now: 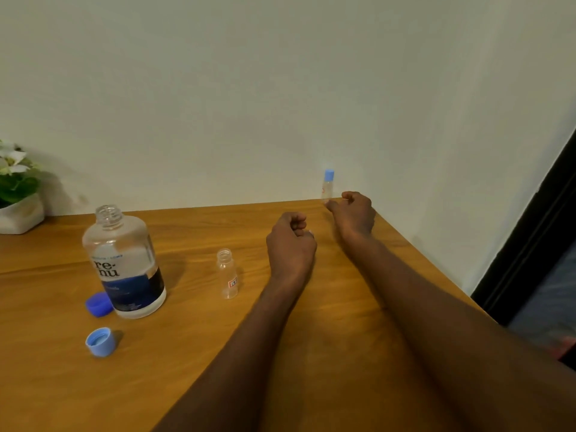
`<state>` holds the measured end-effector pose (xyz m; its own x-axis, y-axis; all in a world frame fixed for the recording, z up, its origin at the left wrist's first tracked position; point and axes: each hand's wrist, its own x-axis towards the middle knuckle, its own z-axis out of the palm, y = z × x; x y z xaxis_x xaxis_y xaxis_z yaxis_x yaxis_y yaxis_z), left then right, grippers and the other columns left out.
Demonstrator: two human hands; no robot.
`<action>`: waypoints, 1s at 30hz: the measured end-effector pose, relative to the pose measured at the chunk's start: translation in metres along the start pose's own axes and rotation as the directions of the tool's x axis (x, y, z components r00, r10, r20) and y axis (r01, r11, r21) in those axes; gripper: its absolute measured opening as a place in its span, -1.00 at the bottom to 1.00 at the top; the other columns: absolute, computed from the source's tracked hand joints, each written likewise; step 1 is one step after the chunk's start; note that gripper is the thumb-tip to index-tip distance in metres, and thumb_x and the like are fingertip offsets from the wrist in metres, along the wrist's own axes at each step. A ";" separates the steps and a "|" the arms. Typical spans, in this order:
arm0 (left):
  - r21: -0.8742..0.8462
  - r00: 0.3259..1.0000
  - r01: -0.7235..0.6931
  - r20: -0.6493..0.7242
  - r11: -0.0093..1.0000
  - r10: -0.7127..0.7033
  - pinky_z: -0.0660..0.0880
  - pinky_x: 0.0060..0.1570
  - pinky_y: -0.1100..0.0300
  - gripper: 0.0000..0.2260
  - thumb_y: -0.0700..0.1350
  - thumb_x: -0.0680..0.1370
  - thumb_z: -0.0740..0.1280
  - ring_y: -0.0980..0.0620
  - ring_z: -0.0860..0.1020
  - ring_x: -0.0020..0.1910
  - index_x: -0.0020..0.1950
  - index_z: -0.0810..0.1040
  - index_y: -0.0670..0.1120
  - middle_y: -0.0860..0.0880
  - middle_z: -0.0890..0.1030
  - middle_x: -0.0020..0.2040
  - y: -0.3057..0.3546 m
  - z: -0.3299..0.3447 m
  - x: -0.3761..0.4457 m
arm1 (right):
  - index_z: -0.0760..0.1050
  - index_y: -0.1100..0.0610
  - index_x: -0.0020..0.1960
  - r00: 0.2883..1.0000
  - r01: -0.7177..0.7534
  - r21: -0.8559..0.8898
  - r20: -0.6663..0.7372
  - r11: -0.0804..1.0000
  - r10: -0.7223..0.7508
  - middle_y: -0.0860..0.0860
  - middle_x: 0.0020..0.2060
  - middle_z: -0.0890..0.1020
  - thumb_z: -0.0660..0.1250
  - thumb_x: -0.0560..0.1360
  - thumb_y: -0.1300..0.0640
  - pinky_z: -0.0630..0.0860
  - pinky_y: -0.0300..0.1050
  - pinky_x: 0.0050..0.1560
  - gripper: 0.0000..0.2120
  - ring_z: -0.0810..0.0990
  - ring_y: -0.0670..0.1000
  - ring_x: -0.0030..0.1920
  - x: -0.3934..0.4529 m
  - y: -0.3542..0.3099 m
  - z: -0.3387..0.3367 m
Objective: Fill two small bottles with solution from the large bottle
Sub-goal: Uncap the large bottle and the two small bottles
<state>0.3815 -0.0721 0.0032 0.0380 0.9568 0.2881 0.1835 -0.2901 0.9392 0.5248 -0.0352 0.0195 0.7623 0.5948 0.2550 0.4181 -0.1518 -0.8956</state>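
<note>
- We see our right hand (pixel 353 215) at 1 o'clock, fingertips pinching the capped bottle (pixel 328 186) at the table's (pixel 311 353) far edge.
- Our left hand (pixel 290 241) is curled in a loose fist, holding nothing we can see.
- The open small bottle (pixel 228 273) stands center.
- At 9 o'clock stands the uncapped big bottle (pixel 123 261), with 2 blue caps (pixel 100 342) beside it.

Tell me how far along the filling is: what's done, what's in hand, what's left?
Done, it seems: one small bottle stands capped at the table's far edge, the right hand at its base; whether it grips is unclear. Its fill level can't be judged. The large bottle is open, two blue caps beside it. In hand: the left hand is closed, apparently empty. Left: the open small bottle looks empty and needs filling, then capping.
</note>
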 end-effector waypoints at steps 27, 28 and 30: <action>-0.408 0.992 0.119 0.075 0.905 -0.097 0.57 0.14 0.07 -0.72 -0.03 0.72 0.26 0.02 0.64 0.17 0.40 0.48 -0.08 -0.04 0.70 0.16 0.025 -0.011 -0.030 | 0.65 0.09 0.14 0.885 -0.235 0.436 0.466 0.869 0.005 0.06 -0.27 0.59 0.24 0.71 -0.04 0.32 -0.15 -0.42 -0.73 0.44 -0.06 -0.40 -0.097 -0.013 -0.069; -0.469 0.986 0.165 0.111 0.867 -0.127 0.59 0.11 0.03 -0.72 0.00 0.72 0.25 0.00 0.66 0.14 0.39 0.49 -0.09 -0.06 0.71 0.13 0.029 -0.015 -0.039 | 0.64 0.09 0.17 0.865 -0.255 0.443 0.502 0.859 -0.003 0.09 -0.26 0.60 0.21 0.72 -0.03 0.32 -0.15 -0.42 -0.71 0.46 -0.05 -0.40 -0.110 -0.013 -0.075; -0.579 0.969 0.245 0.167 0.778 -0.182 0.63 -0.09 0.08 -0.70 0.03 0.72 0.25 0.00 0.70 -0.02 0.36 0.52 -0.13 -0.13 0.72 0.09 0.034 -0.023 -0.056 | 0.63 0.11 0.21 0.839 -0.248 0.444 0.543 0.861 -0.039 0.14 -0.23 0.62 0.17 0.73 0.02 0.32 -0.16 -0.45 -0.71 0.50 -0.01 -0.39 -0.131 -0.008 -0.083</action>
<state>0.3629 -0.1359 0.0237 0.1671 0.9829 0.0773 -0.4166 -0.0007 0.9091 0.4626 -0.1768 0.0240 0.3549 0.9335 0.0507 -0.0477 0.0722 -0.9962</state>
